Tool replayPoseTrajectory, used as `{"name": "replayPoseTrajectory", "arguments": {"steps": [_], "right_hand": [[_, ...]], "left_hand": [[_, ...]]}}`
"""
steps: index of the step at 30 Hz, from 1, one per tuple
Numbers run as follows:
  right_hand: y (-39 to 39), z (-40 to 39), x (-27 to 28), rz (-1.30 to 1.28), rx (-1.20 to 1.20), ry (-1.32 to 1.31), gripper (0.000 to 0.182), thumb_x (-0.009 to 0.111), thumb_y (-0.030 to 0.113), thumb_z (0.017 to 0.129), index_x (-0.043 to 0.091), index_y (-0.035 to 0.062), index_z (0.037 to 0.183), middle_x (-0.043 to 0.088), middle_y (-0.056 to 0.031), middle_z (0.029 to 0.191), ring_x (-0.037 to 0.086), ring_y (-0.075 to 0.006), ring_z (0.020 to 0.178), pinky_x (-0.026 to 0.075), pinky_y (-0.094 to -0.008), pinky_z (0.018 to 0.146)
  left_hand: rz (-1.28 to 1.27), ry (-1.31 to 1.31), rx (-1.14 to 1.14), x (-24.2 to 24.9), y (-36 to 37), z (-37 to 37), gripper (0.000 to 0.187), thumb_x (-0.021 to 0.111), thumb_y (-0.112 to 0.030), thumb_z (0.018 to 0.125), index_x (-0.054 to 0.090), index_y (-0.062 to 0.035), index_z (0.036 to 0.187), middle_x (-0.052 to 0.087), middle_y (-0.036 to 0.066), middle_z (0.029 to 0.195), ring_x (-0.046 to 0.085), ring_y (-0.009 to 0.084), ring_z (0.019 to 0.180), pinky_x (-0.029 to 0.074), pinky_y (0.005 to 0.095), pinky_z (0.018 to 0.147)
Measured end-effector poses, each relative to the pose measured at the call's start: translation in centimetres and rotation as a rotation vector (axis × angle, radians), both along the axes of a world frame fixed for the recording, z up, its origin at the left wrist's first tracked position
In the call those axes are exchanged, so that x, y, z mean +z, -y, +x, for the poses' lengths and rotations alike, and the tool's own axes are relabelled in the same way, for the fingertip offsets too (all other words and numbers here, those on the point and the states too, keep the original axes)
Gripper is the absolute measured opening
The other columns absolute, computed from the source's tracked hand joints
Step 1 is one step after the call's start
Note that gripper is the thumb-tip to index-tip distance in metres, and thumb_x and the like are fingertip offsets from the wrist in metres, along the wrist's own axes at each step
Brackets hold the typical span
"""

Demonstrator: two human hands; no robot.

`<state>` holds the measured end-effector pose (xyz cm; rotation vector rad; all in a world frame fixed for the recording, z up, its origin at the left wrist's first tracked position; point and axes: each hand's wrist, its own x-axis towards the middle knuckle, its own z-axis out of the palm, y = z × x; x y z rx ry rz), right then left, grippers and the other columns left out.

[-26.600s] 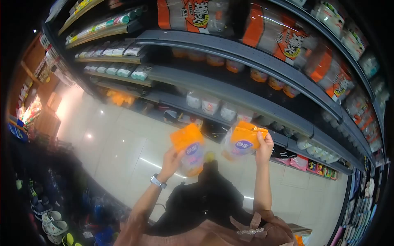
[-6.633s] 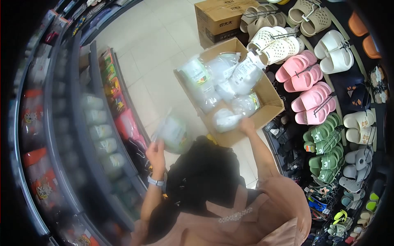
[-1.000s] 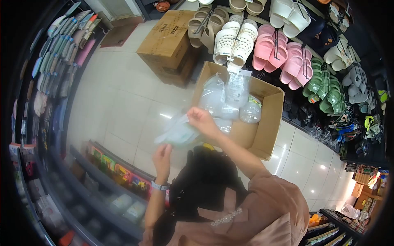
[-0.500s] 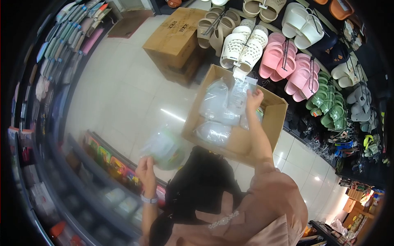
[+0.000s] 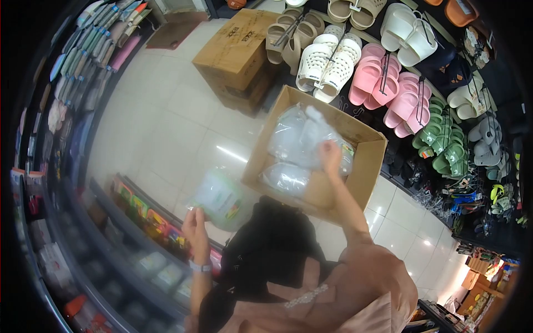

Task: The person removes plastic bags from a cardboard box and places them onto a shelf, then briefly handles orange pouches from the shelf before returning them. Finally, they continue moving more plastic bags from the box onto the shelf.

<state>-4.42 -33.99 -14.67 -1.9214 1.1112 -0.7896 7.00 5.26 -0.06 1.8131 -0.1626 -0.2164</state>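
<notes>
left hand point(image 5: 196, 223): pinching near-left edge of green-tinted bag point(image 5: 222, 197)
bag feel: probably light, slippery; grasp loose plastic
right hand point(image 5: 331, 155): at carton point(image 5: 368, 166), grip unclear

One pale bagged pack point(image 5: 221, 195) is held near boxed packs point(image 5: 287, 178).

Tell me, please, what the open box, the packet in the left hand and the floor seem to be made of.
Open box: matte cardboard, by its plain brown walls.
Packet in the left hand: slightly shiny film, probably plastic, since it looks see-through.
Floor: polished tile, perhaps ceramic, by its joints and reflections.
</notes>
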Motion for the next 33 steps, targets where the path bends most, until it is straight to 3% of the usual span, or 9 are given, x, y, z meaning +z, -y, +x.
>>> {"name": "replayPoseTrajectory", "arguments": {"steps": [3,7,13,15,18,22,25,27,33], "right_hand": [[-6.4,0.4,1.1,-0.116,0.424,-0.079,0.009,0.062,0.007,0.075,0.063,0.0045,0.083,0.063,-0.0102,0.082,0.062,-0.0233,0.074,0.048,-0.035,0.068],[-7.9,1.4,3.8,-0.408,0.605,0.049,0.014,0.059,0.0,0.07,0.062,0.005,0.083,0.06,-0.0107,0.086,0.06,-0.0268,0.08,0.047,-0.0374,0.073],[1.0,-0.7,0.4,-0.461,-0.161,0.096,0.02,0.054,-0.007,0.066,0.061,0.0033,0.083,0.058,-0.0131,0.084,0.056,-0.0311,0.084,0.045,-0.0403,0.078],[3.6,-3.3,-4.9,-0.133,-0.523,0.113,0.022,0.052,-0.005,0.071,0.063,0.0034,0.088,0.059,-0.0111,0.085,0.057,-0.0293,0.086,0.045,-0.0406,0.081],[6.5,-7.1,-8.3,-0.089,-0.776,-0.044,0.021,0.052,-0.001,0.075,0.066,0.004,0.089,0.063,-0.0104,0.09,0.059,-0.0277,0.087,0.046,-0.0405,0.081],[6.7,-10.3,-8.9,0.1,-0.563,0.062,0.019,0.052,0.004,0.075,0.068,0.0039,0.086,0.066,-0.0137,0.09,0.061,-0.0309,0.086,0.048,-0.0402,0.08],[6.5,-11.8,-7.9,-0.016,-0.465,-0.317,0.018,0.053,0.007,0.075,0.069,0.0054,0.084,0.067,-0.0167,0.087,0.064,-0.0326,0.084,0.049,-0.0403,0.077],[6.6,-12.5,-7.7,0.149,-0.309,-0.571,0.02,0.053,0.009,0.075,0.07,0.0079,0.086,0.067,-0.0172,0.085,0.065,-0.0329,0.083,0.05,-0.0398,0.075],[5.3,-6.9,-8.9,0.132,-0.041,-0.337,0.016,0.059,0.015,0.076,0.07,0.0101,0.087,0.068,-0.0139,0.085,0.066,-0.0301,0.081,0.051,-0.0386,0.072]], "left_hand": [[-0.008,-0.003,-0.02,-0.4,0.4,0.0,0.024,0.055,-0.02,0.094,0.061,0.0031,0.094,0.057,0.003,0.073,0.053,0.0106,0.066,0.044,0.0248,0.064],[0.003,-0.022,-0.024,-0.1,0.7,0.0,0.023,0.056,-0.02,0.094,0.062,0.0027,0.094,0.057,0.003,0.074,0.054,0.0103,0.067,0.045,0.0239,0.064],[-0.031,0.007,0.01,-0.3,0.0,-0.3,0.022,0.055,-0.02,0.094,0.061,0.0015,0.092,0.057,0.003,0.074,0.053,0.0102,0.066,0.045,0.0237,0.063],[-0.019,-0.003,0.054,-0.6,-0.7,-0.5,0.022,0.055,-0.02,0.094,0.061,0.001,0.091,0.057,0.003,0.074,0.053,0.01,0.066,0.044,0.0239,0.063],[0.007,-0.001,0.066,-0.8,-1.6,-0.6,0.023,0.055,-0.021,0.094,0.061,0.0005,0.089,0.056,0.002,0.074,0.052,0.0096,0.066,0.044,0.0237,0.063],[-0.013,-0.019,0.051,-0.4,-1.8,-0.9,0.023,0.055,-0.021,0.095,0.06,-0.0001,0.088,0.055,0.001,0.073,0.051,0.0092,0.065,0.044,0.0234,0.062],[0.006,-0.024,0.033,-0.4,-1.7,-0.6,0.022,0.054,-0.021,0.095,0.06,-0.0006,0.087,0.055,0.001,0.073,0.051,0.009,0.065,0.043,0.0231,0.062],[0.027,-0.016,0.016,-0.3,-1.4,-0.4,0.022,0.054,-0.021,0.095,0.06,-0.0009,0.088,0.055,0.001,0.073,0.051,0.0089,0.065,0.044,0.0231,0.062],[0.001,-0.028,0.007,-0.8,-0.7,-0.2,0.022,0.056,-0.021,0.094,0.061,0.0001,0.092,0.057,0.002,0.074,0.052,0.0093,0.065,0.044,0.0235,0.062]]}}
